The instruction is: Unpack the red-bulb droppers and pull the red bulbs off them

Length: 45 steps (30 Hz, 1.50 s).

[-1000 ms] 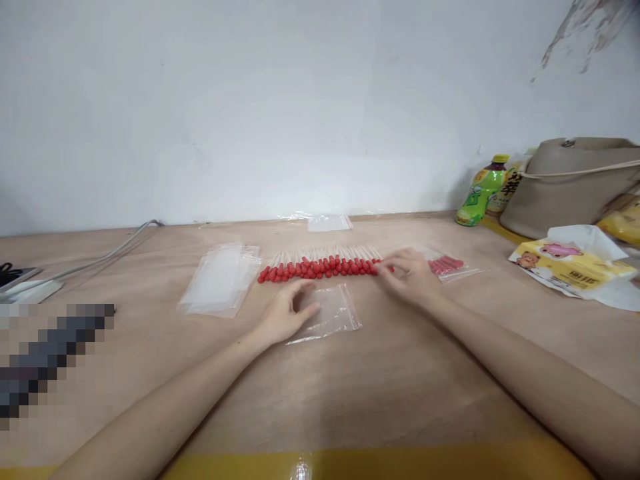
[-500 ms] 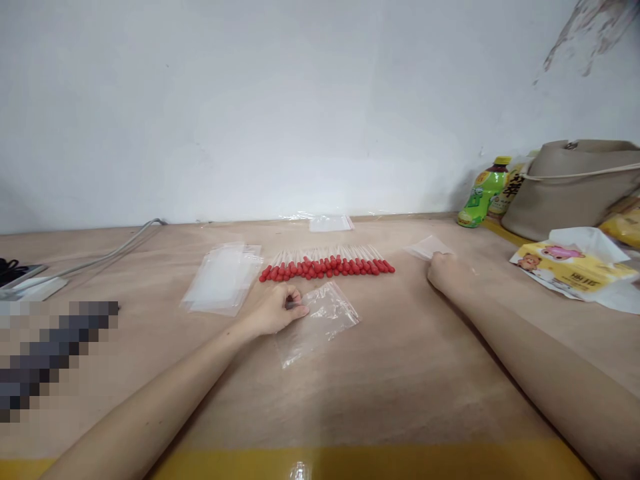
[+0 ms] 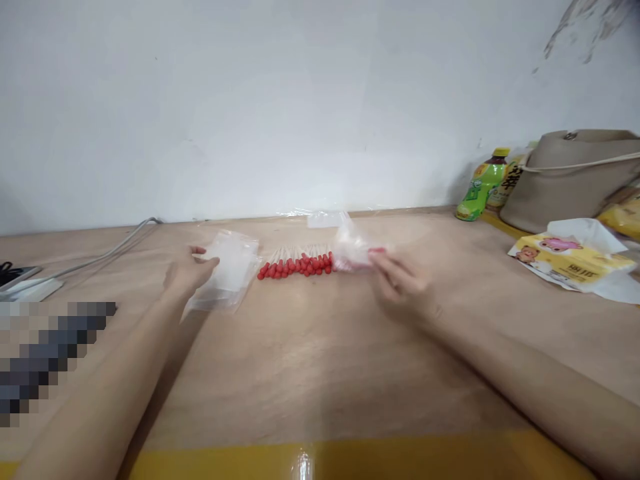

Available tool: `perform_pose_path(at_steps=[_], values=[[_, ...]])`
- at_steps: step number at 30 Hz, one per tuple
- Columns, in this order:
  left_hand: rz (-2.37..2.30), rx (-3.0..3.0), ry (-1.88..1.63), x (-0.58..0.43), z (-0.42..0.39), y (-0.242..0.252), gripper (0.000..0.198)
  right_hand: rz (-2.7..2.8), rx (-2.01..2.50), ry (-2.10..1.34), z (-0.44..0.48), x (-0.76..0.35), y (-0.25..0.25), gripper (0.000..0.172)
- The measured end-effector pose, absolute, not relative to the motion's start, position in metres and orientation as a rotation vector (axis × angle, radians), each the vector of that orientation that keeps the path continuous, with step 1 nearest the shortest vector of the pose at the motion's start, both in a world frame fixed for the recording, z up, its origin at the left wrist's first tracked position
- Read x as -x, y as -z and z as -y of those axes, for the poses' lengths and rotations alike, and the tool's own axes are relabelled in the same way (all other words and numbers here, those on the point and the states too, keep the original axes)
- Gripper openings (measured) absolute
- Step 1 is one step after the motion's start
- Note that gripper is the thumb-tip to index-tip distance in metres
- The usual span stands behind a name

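One crinkled clear bag (image 3: 351, 243), reddish below, is pinched by the right hand (image 3: 406, 283) while the left hand (image 3: 189, 272) gapes.

**One Green Bottle (image 3: 483, 187), One Handbag (image 3: 570, 183), Red-Tipped Sticks (image 3: 295, 267) Past Counting**

I am using two hands, one left hand (image 3: 187, 273) and one right hand (image 3: 407, 280). I am holding what is looking like one bunched clear bag (image 3: 353, 247). One flat bag (image 3: 323, 219) is lying at the back; the bag pile (image 3: 233, 263) is showing several, but their overlapping is defeating my count. The sticks are forming one row, with more than ten red heads showing, crowding too closely for an exact number. I am also counting one yellow-labelled container (image 3: 504, 187) partly hiding behind the bottle, one tissue pack (image 3: 565, 257), one grey cable (image 3: 117, 247), one yellow packet (image 3: 623, 217) and one pixelated dark object (image 3: 63, 350).
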<state>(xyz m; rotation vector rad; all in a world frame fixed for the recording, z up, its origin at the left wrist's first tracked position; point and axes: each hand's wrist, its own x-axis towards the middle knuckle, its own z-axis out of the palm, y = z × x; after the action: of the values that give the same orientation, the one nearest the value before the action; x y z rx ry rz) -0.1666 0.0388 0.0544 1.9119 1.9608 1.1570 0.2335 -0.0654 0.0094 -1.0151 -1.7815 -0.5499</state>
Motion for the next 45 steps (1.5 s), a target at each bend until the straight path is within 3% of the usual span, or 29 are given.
perform_pose_path(at_steps=[4, 8, 13, 16, 20, 22, 31, 39, 45], values=[[-2.322, -1.863, -1.053, 0.167, -0.037, -0.046, 0.041, 2.132, 0.795, 0.361, 0.093, -0.181, -0.002, 0.03], [-2.283, -2.095, -1.172, 0.128, -0.021, -0.057, 0.045, 2.31, 0.774, 0.167, 0.104, -0.16, 0.0, 0.023], [-1.336, -2.665, -0.851, 0.041, 0.039, -0.061, 0.027, 2.194, 0.784, -0.271, 0.102, -0.172, -0.006, 0.038], [-0.881, -2.644, -0.708, 0.008, 0.072, -0.049, 0.026, 2.004, 0.947, -0.231, 0.094, -0.192, -0.006, 0.019], [-0.8, -2.597, -0.578, 0.002, 0.084, -0.027, 0.046, 1.917, 1.168, -0.377, 0.081, -0.213, 0.003, 0.025], [-0.837, -2.593, -0.573, 0.004, 0.082, -0.02, 0.047, 1.916, 1.22, -0.459, 0.079, -0.215, 0.007, 0.029], [-0.95, -2.476, -0.623, 0.001, 0.078, -0.019, 0.049, 2.06, 1.31, -0.254, 0.08, -0.209, 0.006, 0.013], [-0.924, -2.475, -0.602, 0.001, 0.078, -0.023, 0.046, 2.063, 1.202, -0.47, 0.079, -0.211, 0.006, 0.01], [-0.781, -2.62, -0.664, -0.004, 0.062, -0.024, 0.033, 2.032, 1.139, -0.385, 0.08, -0.209, 0.008, 0.005]])
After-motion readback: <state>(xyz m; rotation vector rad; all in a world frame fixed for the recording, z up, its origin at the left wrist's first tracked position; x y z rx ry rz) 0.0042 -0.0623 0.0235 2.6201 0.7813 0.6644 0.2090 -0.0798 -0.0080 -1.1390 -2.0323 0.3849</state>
